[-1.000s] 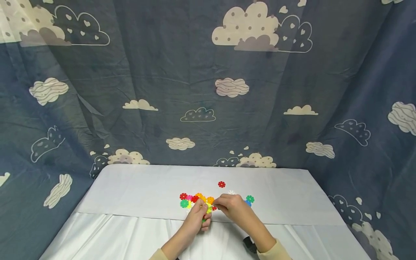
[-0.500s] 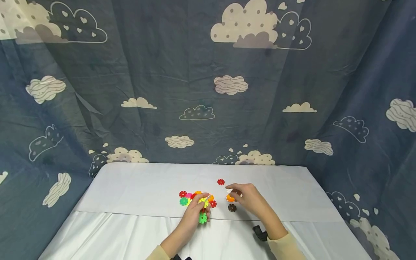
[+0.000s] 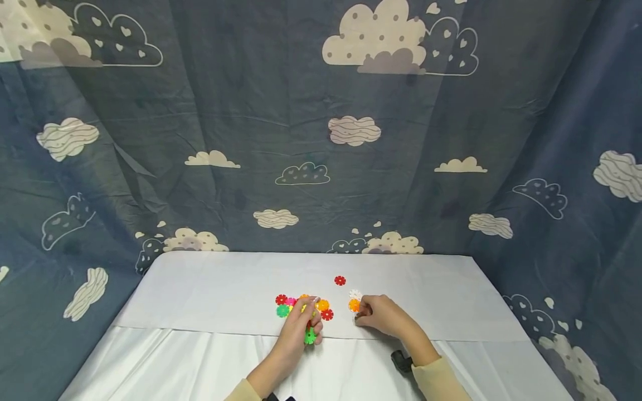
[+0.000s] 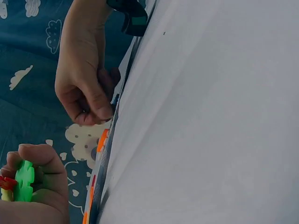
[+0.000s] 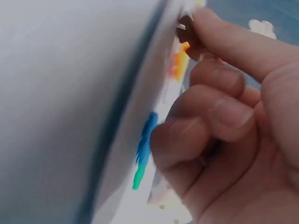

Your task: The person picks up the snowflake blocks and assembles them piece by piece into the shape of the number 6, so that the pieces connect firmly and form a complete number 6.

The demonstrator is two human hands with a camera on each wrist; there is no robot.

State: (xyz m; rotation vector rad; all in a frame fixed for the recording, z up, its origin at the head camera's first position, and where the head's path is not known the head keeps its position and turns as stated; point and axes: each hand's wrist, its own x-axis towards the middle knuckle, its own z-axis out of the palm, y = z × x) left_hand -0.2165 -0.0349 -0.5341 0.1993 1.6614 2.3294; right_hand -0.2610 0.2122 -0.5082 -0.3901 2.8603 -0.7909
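Note:
My left hand (image 3: pixel 296 328) grips a joined cluster of notched flower-shaped plastic discs, held over the near part of the table. A green disc (image 4: pixel 24 182) sticks out below the fingers, with a red disc (image 4: pixel 6 183) joined to it and a bit of yellow beside that; the palm and fingers hide the rest. To the right, my right hand (image 3: pixel 388 316) is down at the tabletop, thumb and forefinger pinching a dark brown disc (image 5: pixel 187 30). Just beyond those fingertips lie an orange disc (image 3: pixel 354 305) and a white disc (image 3: pixel 355 293).
A lone red disc (image 3: pixel 340 280) lies farther back on the white table (image 3: pixel 225 289). Behind the left hand is a loose group with a teal-green disc (image 3: pixel 283 311), an orange disc (image 3: pixel 322 304) and others. A blue disc (image 5: pixel 147 135) lies under the right hand's far side.
My right hand has left the cluster at the left hand, moved right, and come down on the dark brown disc. The left hand has shifted slightly left, still holding the cluster.

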